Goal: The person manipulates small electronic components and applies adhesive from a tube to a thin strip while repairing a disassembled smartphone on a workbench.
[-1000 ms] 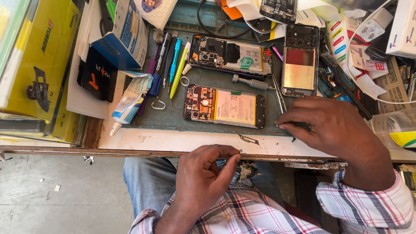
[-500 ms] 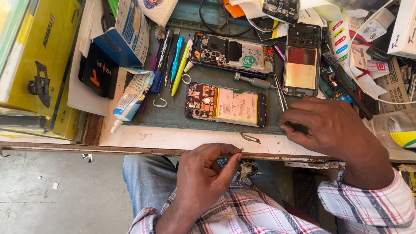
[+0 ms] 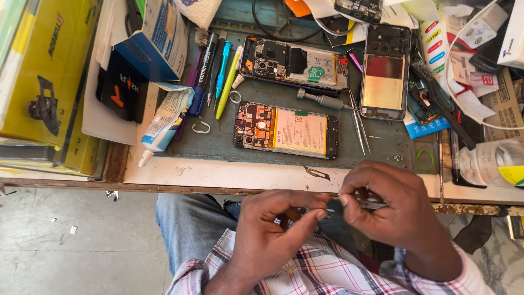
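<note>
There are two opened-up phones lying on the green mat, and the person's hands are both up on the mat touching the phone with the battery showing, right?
Not quite. The two opened phones do lie on the green mat, but the head view shows the left hand and right hand below the table edge, over the lap, fingertips pinched together on something too small to make out. Neither touches a phone.

Bare left hand (image 3: 273, 229) and right hand (image 3: 387, 205), no gloves, rings or watch showing. Plaid shirt (image 3: 322, 273) in white, red and navy checks, with a small round button on the front. Long sleeves down to the wrists. Blue jeans (image 3: 191, 229), a bit faded.
</note>
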